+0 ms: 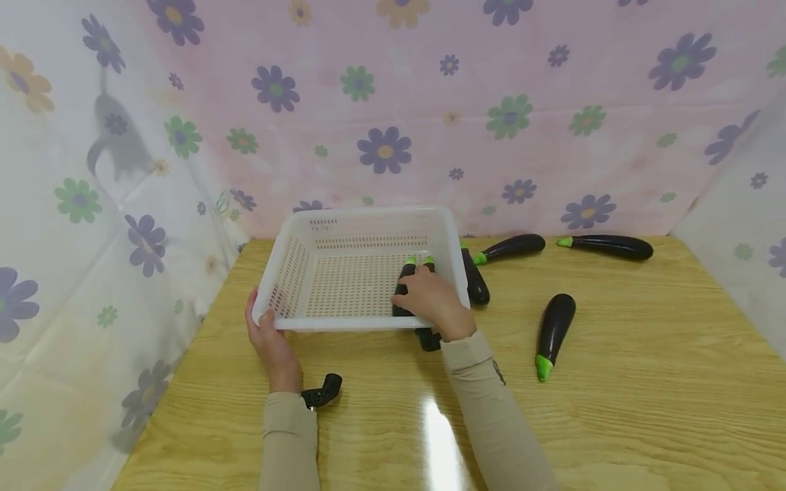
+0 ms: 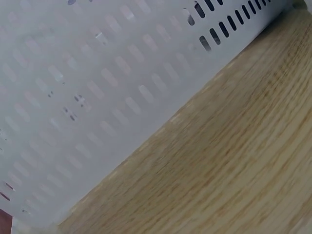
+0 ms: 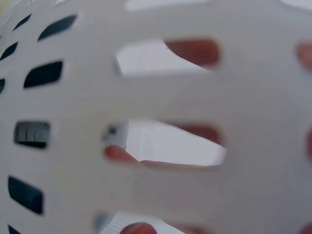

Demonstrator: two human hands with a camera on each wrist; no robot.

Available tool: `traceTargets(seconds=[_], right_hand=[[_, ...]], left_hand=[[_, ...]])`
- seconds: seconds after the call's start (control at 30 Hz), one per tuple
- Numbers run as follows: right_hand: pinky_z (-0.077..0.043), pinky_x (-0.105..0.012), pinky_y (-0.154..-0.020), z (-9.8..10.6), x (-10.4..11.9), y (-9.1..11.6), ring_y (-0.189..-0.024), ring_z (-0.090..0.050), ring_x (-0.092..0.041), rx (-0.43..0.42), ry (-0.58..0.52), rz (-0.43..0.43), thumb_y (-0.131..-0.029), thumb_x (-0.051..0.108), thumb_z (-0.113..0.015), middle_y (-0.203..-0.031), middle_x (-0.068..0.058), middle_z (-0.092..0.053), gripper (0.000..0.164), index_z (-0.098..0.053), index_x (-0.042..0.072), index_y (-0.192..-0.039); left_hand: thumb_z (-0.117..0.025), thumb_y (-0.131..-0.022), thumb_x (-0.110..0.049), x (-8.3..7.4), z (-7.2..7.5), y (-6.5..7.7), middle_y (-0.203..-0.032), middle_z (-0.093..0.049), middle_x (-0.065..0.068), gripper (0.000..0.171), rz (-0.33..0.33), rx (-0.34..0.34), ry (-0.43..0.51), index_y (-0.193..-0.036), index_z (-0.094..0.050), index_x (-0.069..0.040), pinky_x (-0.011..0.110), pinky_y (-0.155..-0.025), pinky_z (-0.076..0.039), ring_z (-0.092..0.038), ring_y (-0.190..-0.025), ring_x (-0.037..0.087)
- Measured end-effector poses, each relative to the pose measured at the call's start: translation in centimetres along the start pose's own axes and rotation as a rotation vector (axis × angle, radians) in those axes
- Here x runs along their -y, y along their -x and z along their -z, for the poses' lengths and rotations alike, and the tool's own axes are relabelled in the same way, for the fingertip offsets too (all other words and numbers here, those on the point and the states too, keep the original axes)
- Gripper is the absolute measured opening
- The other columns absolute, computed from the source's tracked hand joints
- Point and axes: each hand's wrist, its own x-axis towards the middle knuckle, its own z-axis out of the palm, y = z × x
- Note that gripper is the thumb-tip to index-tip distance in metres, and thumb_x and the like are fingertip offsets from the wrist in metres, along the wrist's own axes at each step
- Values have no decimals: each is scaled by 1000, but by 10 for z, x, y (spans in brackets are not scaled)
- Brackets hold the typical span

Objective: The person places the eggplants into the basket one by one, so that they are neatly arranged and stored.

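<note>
1. A left hand point(image 1: 270, 344) is gripping the near-left corner of a white slotted basket point(image 1: 350, 324), which is resting on a wood-grain surface point(image 1: 663, 382).
2. A right hand point(image 1: 432, 296) is reaching inside and touching two dark eggplants point(image 1: 406, 271) lying at the basket's right end; whether it is grasping one, I cannot tell.
3. Four more eggplants point(image 1: 557, 324) are lying outside, right of the basket.
4. Flowered cloth point(image 1: 430, 88) is hanging behind.
</note>
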Motion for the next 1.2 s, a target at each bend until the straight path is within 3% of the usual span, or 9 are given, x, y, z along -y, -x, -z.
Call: traceTargets(seconds=[0.2,0.43,0.63,0.73,0.9,1.07,1.2], right_hand=[[-37,-46,-90,-1,-1,0,-120,-39,-33,5,-37,-16,-86,45,-50,-143,-17,-23,53,-47,14,-130],[-35,-47,-91,1,-6,-2,-124,-33,-32,-100,-149,45,-88,41,-50,-145,-13,-18,55,-39,17,-136],[-46,-38,-72,5,-10,-2,-100,-53,-20,-254,-242,154,-90,40,-46,-143,-7,-21,48,-41,22,-133],[-46,-31,-61,7,-12,2,-89,-55,-13,-305,-254,194,-90,40,-45,-142,-6,-24,45,-43,22,-132],[-45,-29,-57,11,-19,13,-89,-57,-13,-393,-228,252,-91,35,-47,-140,-6,-26,43,-45,18,-130],[-45,-31,-60,15,-31,22,-91,-57,-12,-439,-207,276,-91,33,-48,-140,-4,-28,41,-47,19,-129],[-46,-36,-71,22,-41,33,-95,-55,-15,-385,-262,270,-91,37,-46,-137,-2,-33,44,-42,21,-132]], left_hand=[[-34,-90,-10,0,-1,1,-129,-44,2,43,-2,-10,-8,-129,-44,-22,39,-95,-30,-43,-115,21],[-35,-90,-10,0,-1,2,-129,-44,2,42,-5,-9,-22,-129,-45,-23,37,-94,-31,-43,-115,19],[-36,-91,-12,-1,0,2,-131,-42,1,42,-16,15,-28,-130,-43,-23,37,-96,-30,-42,-116,19],[-36,-91,-12,-1,0,2,-131,-43,1,42,-12,16,-35,-130,-42,-23,36,-96,-30,-42,-116,19],[-35,-90,-13,-2,-1,1,-131,-43,0,42,-13,-6,-97,-130,-42,-22,34,-96,-29,-42,-116,17],[-36,-90,-15,-4,-1,0,-130,-43,-1,42,-18,-11,-113,-131,-42,-19,34,-97,-28,-41,-116,15],[-36,-91,-16,-4,0,2,-131,-42,-2,41,2,-14,-114,-132,-40,-19,33,-97,-27,-41,-116,14]])
